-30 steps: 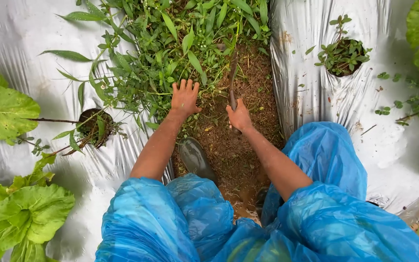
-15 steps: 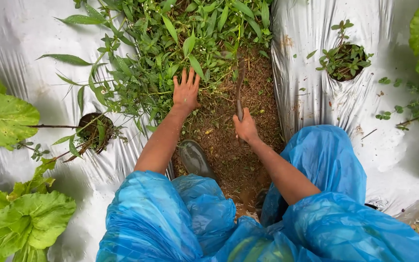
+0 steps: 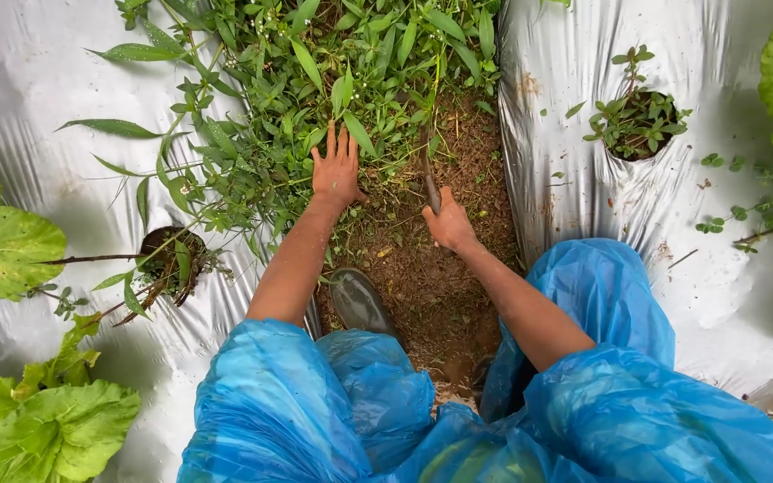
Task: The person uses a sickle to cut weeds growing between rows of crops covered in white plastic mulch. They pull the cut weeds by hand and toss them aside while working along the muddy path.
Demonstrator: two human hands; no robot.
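Observation:
My left hand (image 3: 336, 170) lies flat with fingers spread on a thick patch of green weeds (image 3: 315, 80) growing in the soil furrow (image 3: 422, 268). My right hand (image 3: 448, 224) is shut on the handle of a slim dark hand tool (image 3: 428, 174). The tool's blade points up into the edge of the weeds, its tip hidden among the leaves. Both forearms reach out of blue plastic rain sleeves (image 3: 297, 411). A dark rubber boot (image 3: 360, 302) stands on the brown soil below my left arm.
Silver plastic mulch (image 3: 46, 80) covers the beds on both sides of the furrow. Planting holes hold a small plant at the right (image 3: 637, 121) and a bare stem at the left (image 3: 167, 255). Broad-leaved green plants (image 3: 38, 420) grow at the left edge and the top right corner.
My left hand has slid further up into the weeds. My right hand and the tool have moved slightly up, with the blade now angled left into the weed edge.

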